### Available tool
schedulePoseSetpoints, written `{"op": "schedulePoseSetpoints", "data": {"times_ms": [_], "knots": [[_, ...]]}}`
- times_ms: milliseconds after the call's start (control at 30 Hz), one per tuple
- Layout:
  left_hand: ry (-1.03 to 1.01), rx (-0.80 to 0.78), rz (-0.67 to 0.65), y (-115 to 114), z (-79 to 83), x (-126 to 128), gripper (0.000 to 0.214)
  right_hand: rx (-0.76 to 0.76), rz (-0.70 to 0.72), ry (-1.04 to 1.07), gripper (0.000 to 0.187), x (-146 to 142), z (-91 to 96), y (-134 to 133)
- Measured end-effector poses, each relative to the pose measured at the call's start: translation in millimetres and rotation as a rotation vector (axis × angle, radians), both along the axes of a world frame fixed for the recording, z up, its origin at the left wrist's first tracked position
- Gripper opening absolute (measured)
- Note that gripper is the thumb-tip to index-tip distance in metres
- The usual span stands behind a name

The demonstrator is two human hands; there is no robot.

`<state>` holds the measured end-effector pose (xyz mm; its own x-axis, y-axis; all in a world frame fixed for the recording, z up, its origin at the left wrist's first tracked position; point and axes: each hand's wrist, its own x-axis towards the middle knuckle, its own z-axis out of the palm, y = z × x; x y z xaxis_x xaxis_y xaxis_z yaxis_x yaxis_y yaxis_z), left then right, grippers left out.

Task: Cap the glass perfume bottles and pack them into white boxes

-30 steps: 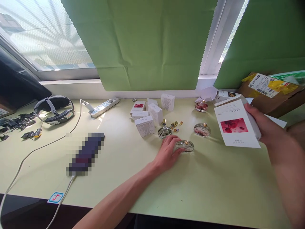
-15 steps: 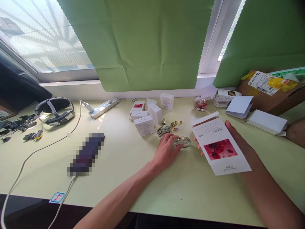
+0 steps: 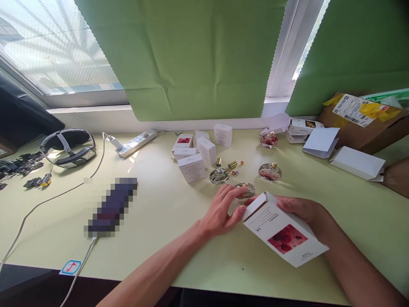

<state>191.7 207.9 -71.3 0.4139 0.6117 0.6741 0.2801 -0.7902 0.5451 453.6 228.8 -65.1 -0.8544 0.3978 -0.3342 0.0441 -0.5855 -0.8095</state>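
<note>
My right hand (image 3: pixel 298 207) grips a white carton (image 3: pixel 284 238) with a red rose picture; its flap end points toward my left hand. The left hand (image 3: pixel 223 212) is open, fingers and thumb apart. Its fingertips are at a clear glass perfume bottle (image 3: pixel 244 192); whether they touch it I cannot tell. The thumb is close to the carton's flap end. Behind the fingers stands another clear bottle (image 3: pixel 219 176). Two pinkish bottles, a near one (image 3: pixel 270 174) and a far one (image 3: pixel 269 140), stand to the right. Gold caps, one of them the ribbed cap (image 3: pixel 232 165), lie by the clear bottles.
Several small white boxes (image 3: pixel 192 168) stand behind my left hand. Opened white cartons (image 3: pixel 357 163) and a brown cardboard box (image 3: pixel 358 128) are at the right. At the left are a blurred-out phone (image 3: pixel 111 207) on a cable, a power strip (image 3: pixel 136 144) and a head strap device (image 3: pixel 68 149).
The carton in my right hand has come down and left, closer to the left hand. My left fingers have loosened around the clear bottle. The near pinkish bottle is now uncovered.
</note>
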Motion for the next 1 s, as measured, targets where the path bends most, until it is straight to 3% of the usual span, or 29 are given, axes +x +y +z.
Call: {"op": "schedulePoseSetpoints", "data": {"times_ms": [167,467,1000], "knots": [[0.110,-0.019,-0.081,-2.5,5.5,3.1,0.038,-0.025,0.032,-0.021,0.075,-7.7,-12.2,1.1],[0.167,-0.094,-0.168,-6.7,5.5,7.1,0.046,-0.043,0.096,-0.070,0.077,-2.4,-9.6,3.4],[0.218,-0.141,-0.208,-7.6,8.7,5.5,0.049,-0.093,0.099,-0.063,0.072,0.3,-11.5,6.6]]}}
